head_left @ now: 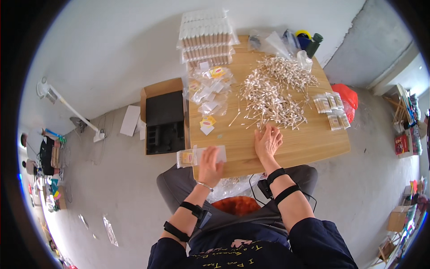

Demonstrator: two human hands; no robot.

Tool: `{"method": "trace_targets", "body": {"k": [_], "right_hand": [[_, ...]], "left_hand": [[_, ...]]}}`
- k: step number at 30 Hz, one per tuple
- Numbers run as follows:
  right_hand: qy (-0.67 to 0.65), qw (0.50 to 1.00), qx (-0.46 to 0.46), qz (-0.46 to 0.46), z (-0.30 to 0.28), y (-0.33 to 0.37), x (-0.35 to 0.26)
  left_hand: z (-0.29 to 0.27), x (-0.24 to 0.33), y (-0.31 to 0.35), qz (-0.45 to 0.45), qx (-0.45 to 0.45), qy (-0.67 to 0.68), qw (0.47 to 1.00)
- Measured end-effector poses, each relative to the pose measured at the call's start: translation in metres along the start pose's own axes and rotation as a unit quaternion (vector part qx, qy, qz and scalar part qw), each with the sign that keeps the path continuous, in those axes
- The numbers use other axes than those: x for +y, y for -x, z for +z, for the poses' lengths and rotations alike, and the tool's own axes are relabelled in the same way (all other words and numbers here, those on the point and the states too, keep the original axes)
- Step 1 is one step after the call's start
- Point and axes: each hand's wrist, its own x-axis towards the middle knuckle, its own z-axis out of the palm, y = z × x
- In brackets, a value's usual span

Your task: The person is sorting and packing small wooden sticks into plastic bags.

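My left hand (209,167) lies over a flat white piece (220,154) at the table's near left edge, with its fingers stretched and the thumb apart. Beside it, a clear packet of cotton swabs (186,158) with a yellow label juts slightly over the edge. My right hand (269,142) is at the near rim of a large loose heap of cotton swabs (273,96). Its fingers are bent and the thumb stands apart; nothing shows plainly between them. Past my left hand lie a small yellow-and-white card (207,124) and several clear bags with cards (210,92).
Stacked packs of swabs (206,38) stand at the table's far left. Filled small packets (331,110) lie at the right edge, near a red bag (346,97). A green bottle (315,45) stands far right. An open black-lined box (165,116) sits left of the table (313,148).
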Motion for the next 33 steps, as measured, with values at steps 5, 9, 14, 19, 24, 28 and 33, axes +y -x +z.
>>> {"method": "trace_targets", "body": {"k": [5, 9, 14, 19, 24, 28, 33], "right_hand": [[-0.062, 0.997, 0.02, -0.037, 0.01, 0.019, 0.007], [-0.099, 0.992, -0.002, -0.076, 0.004, 0.045, 0.0], [-0.124, 0.986, -0.013, -0.113, -0.003, 0.064, -0.003], [-0.14, 0.979, -0.052, -0.138, -0.009, 0.064, -0.005], [-0.145, 0.979, -0.057, -0.135, -0.008, 0.06, 0.006], [-0.148, 0.98, -0.036, -0.131, -0.006, 0.061, -0.005], [-0.14, 0.977, -0.062, -0.145, -0.008, 0.059, -0.007]], "left_hand": [[0.034, 0.024, -0.011, 0.034, -0.032, -0.006, 0.999], [0.036, 0.023, -0.015, 0.036, -0.04, -0.019, 0.998], [0.039, 0.017, -0.03, 0.04, -0.016, -0.027, 0.999], [0.041, 0.007, -0.027, 0.077, -0.026, -0.028, 0.996], [0.024, 0.007, -0.024, 0.045, -0.055, -0.031, 0.997], [0.016, -0.001, -0.037, 0.079, -0.078, -0.02, 0.994], [0.023, 0.0, -0.059, 0.08, -0.11, -0.009, 0.991]]}}
